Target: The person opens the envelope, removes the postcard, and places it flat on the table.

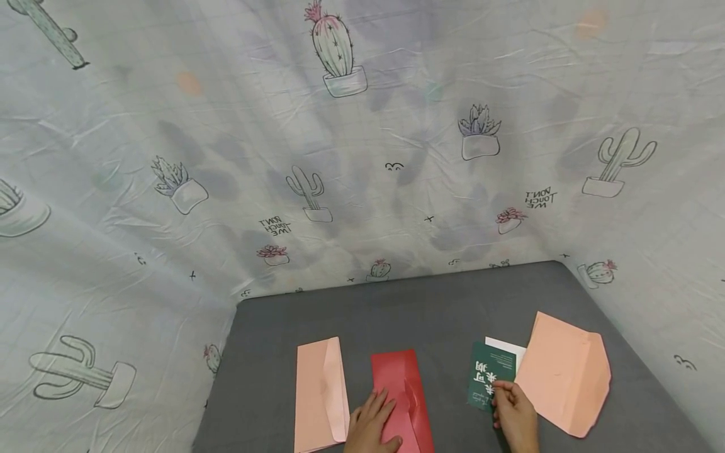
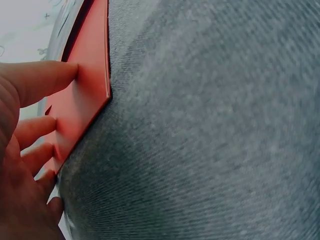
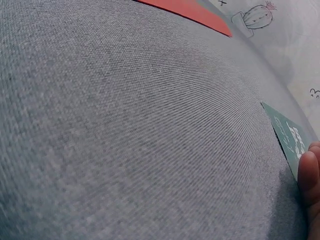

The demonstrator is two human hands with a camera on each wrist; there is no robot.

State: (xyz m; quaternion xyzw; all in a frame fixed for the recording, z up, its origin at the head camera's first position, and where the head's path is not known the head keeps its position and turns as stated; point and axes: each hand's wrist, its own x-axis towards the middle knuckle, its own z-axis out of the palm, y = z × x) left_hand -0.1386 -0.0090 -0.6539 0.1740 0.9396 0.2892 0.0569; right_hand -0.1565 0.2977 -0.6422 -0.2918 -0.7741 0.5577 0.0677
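In the head view, my left hand [image 1: 372, 423] rests on a red envelope [image 1: 394, 371], its fingers spread over the paper. The left wrist view shows the thumb and fingertips touching the red envelope [image 2: 90, 65] near its corner. My right hand [image 1: 515, 412] pinches the lower right edge of a green card [image 1: 481, 393] with white lettering. Only the thumb and a fingertip show at the edge of the green card [image 3: 289, 132] in the right wrist view. A white card [image 1: 506, 345] lies partly under the green one.
A pink envelope [image 1: 311, 390] lies left of the red one. Another pink envelope [image 1: 552, 365], flap opened out, lies at the right beside the cards. The dark grey tabletop [image 1: 419, 308] meets a cactus-print curtain [image 1: 396, 214] at the back and sides.
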